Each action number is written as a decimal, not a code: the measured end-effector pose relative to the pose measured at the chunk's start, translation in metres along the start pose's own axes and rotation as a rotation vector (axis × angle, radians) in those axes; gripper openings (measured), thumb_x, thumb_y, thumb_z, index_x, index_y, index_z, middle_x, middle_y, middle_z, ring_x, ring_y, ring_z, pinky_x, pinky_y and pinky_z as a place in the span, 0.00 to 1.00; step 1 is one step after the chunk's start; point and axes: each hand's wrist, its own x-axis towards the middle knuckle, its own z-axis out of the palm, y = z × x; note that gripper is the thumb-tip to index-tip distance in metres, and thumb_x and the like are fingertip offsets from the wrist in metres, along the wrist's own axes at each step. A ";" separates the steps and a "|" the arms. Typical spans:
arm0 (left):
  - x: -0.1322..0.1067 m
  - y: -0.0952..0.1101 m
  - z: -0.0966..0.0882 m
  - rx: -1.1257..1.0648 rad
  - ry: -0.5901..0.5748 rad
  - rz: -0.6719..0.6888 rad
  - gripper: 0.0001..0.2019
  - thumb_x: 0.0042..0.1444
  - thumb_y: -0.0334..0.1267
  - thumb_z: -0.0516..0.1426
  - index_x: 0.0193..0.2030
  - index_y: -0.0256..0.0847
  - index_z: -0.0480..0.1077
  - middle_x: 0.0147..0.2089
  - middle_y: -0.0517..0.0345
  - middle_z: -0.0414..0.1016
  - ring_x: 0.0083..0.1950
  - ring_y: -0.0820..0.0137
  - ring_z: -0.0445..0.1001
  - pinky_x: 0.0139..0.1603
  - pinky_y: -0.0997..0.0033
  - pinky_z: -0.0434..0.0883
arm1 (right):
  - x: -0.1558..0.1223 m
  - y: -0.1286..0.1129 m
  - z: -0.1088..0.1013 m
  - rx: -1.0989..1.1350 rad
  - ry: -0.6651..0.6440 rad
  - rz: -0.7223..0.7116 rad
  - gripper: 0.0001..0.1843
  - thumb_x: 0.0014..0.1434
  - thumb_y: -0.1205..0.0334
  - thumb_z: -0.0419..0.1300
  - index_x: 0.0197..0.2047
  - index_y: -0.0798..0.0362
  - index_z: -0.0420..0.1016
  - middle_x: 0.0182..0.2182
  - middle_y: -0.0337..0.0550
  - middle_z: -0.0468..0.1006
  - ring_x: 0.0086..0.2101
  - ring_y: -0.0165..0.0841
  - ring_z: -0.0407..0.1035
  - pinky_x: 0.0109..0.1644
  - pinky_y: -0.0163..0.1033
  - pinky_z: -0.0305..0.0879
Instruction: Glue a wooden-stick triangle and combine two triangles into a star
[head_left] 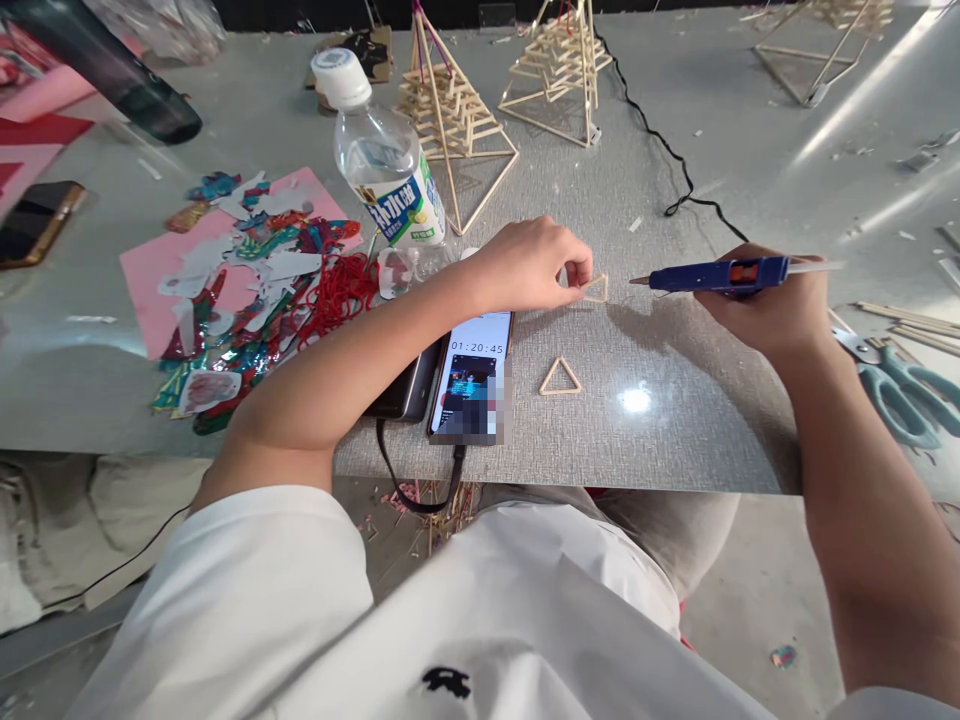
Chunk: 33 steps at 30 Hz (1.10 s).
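Pinched between the fingers of my left hand is a small wooden stick triangle, held just above the table. My right hand is wrapped round a blue hot glue gun. Its nozzle points left at the held triangle, with a short gap between them. A whitish glue stick pokes out of the gun's back end. Nearer to me, a second stick triangle lies flat on the table.
Two stick pyramids stand behind a drink bottle. A phone and a power bank lie by my left forearm. Scissors and loose sticks are at right. Red cord lies left. The table's front edge is near.
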 end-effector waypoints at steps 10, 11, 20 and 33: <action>-0.001 -0.004 0.001 -0.101 0.061 0.063 0.18 0.67 0.36 0.66 0.61 0.43 0.88 0.46 0.53 0.92 0.47 0.63 0.89 0.59 0.61 0.80 | 0.000 0.004 0.000 -0.006 -0.017 0.003 0.18 0.48 0.39 0.66 0.34 0.44 0.78 0.25 0.40 0.77 0.27 0.38 0.68 0.36 0.46 0.63; -0.001 -0.004 0.001 -0.109 0.060 0.055 0.21 0.67 0.36 0.66 0.65 0.43 0.87 0.46 0.53 0.92 0.49 0.62 0.89 0.62 0.60 0.80 | 0.000 0.004 0.000 -0.004 -0.017 0.001 0.18 0.48 0.39 0.66 0.34 0.44 0.78 0.25 0.40 0.77 0.27 0.38 0.68 0.36 0.46 0.63; -0.001 0.000 -0.002 -0.158 0.041 0.071 0.21 0.71 0.38 0.64 0.68 0.45 0.86 0.47 0.52 0.92 0.50 0.62 0.89 0.61 0.61 0.80 | 0.000 0.003 0.001 0.007 -0.032 0.006 0.18 0.48 0.40 0.66 0.33 0.44 0.76 0.24 0.38 0.76 0.27 0.37 0.67 0.36 0.46 0.63; 0.002 0.001 0.001 -0.163 0.096 0.053 0.20 0.78 0.48 0.58 0.46 0.41 0.90 0.41 0.47 0.90 0.42 0.62 0.82 0.59 0.55 0.78 | -0.001 0.008 0.002 0.006 -0.027 -0.016 0.17 0.51 0.39 0.66 0.34 0.42 0.76 0.25 0.38 0.76 0.27 0.38 0.67 0.36 0.47 0.62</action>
